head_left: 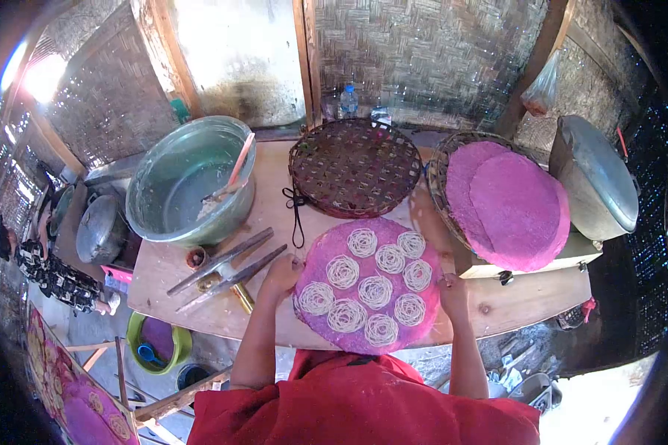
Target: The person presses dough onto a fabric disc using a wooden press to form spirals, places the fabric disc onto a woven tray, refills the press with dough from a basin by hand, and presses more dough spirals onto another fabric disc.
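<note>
"Where's the pink mat (318, 256)?"
"At the tabletop's (490, 302) near edge, before the dark basket (356, 167), bearing ten pale coils (375, 292)."
"And the hands?"
"Left hand (285, 271) grasps its left edge; right hand (451, 286) grasps the right."

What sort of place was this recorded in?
Probably a small home kitchen or food workshop: a woven wall, a large metal pot, and white noodle-like coils on a pink sheet.
</note>
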`<state>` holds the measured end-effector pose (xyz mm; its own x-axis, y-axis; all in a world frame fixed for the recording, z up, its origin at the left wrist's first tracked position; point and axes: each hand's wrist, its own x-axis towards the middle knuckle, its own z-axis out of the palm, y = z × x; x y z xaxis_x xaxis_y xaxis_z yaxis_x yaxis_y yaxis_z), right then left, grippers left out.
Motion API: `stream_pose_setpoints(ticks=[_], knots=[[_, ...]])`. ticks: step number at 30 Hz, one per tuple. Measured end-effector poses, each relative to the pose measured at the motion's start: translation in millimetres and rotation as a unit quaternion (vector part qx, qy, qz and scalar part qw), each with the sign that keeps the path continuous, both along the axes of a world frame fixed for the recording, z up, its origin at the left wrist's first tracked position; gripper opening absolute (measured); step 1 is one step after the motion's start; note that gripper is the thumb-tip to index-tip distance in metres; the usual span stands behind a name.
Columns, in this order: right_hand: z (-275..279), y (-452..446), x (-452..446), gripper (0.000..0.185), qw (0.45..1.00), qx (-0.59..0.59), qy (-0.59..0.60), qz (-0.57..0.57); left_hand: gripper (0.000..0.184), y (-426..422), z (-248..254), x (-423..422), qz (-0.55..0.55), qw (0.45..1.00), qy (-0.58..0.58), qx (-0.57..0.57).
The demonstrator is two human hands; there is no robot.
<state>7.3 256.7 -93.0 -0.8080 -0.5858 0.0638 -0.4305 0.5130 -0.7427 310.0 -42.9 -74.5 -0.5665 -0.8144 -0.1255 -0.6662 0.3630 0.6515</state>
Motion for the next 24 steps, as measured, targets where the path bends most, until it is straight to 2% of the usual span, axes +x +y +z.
stream_pose_setpoints(ticks=[5,9,11,14,15,16,18,19,20,22,24], knots=[[63,-15,26,0.018,1.0,-0.004,0.024,0.018,0.026,7,30,5,-0.043,0.997,0.065,0.011],[130,-31,41,0.019,1.0,-0.013,0.016,0.017,0.022,21,107,0,-0.071,0.987,0.135,0.046],[163,-42,36,0.022,0.993,-0.056,0.029,0.097,0.021,11,134,-3,-0.116,0.985,0.11,0.059],[219,-71,25,0.023,0.991,-0.008,0.058,0.12,0.02,-13,163,-17,-0.139,0.982,0.125,0.034],[224,-79,14,0.023,0.991,-0.009,0.062,0.119,0.018,-14,185,-21,-0.123,0.981,0.136,0.066],[228,-87,-2,0.023,0.988,-0.017,0.06,0.142,0.018,-24,188,-24,-0.123,0.981,0.139,0.063],[245,-110,-21,0.024,0.984,-0.027,0.061,0.166,0.016,-46,191,-29,-0.154,0.962,0.221,0.038],[261,-122,-26,0.024,0.982,-0.008,0.093,0.163,0.014,-44,216,-31,-0.137,0.968,0.203,0.049],[273,-136,-33,0.024,0.979,0.01,0.123,0.16,0.014,-55,219,-37,-0.137,0.968,0.205,0.046],[277,-174,-63,0.023,0.966,0.057,0.199,0.158,0.014,-76,215,-48,-0.108,0.967,0.231,-0.026],[270,-215,-89,0.028,0.953,0.038,0.245,0.173,0.016,-104,195,-65,-0.084,0.963,0.257,-0.023]])
